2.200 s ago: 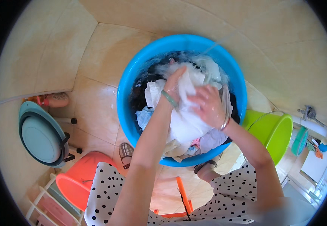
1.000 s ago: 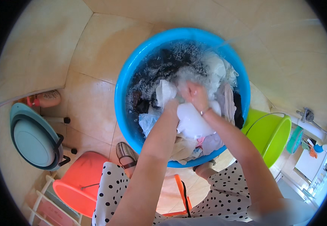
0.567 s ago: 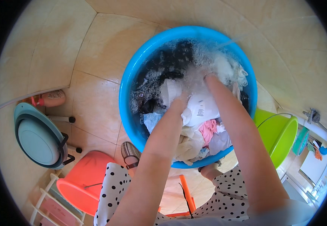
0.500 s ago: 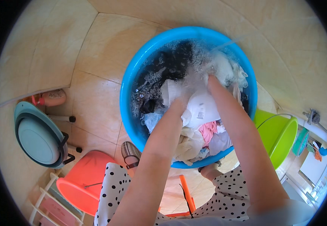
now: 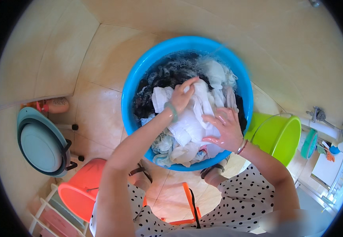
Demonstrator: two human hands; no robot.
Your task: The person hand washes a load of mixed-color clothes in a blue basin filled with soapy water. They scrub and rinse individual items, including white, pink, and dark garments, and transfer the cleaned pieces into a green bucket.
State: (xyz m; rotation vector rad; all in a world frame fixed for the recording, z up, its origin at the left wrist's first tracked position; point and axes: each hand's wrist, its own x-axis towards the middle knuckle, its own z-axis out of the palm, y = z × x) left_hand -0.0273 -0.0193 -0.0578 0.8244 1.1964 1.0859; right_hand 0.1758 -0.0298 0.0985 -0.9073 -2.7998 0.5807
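Note:
A big round blue tub (image 5: pixel 128 100) holds water and a heap of wet laundry. Over its middle, my left hand (image 5: pixel 182 96), with a green bangle at the wrist, has its fingers closed on a wet white garment (image 5: pixel 203 103). My right hand (image 5: pixel 227 129) lies against the garment's right side, fingers spread and thumb apart. Dark clothes (image 5: pixel 163 73) soak in bubbly water at the far left of the tub. More white cloth (image 5: pixel 215 73) bulges up at the far right, where a thin water stream comes in. Pale and beige pieces (image 5: pixel 183 154) pile at the near rim.
A lime-green bucket (image 5: pixel 276 136) stands right of the tub, a red-orange bucket (image 5: pixel 80 189) at the near left. Folded grey-green basins (image 5: pixel 41 146) lean by the left wall. A white rack (image 5: pixel 41 211) stands below them. Between my feet is an orange stool frame (image 5: pixel 190 199).
Both hands have come up out of the water. The left now grips a white garment, while the right rests spread on it. The splashing has lessened, and the view has shifted slightly.

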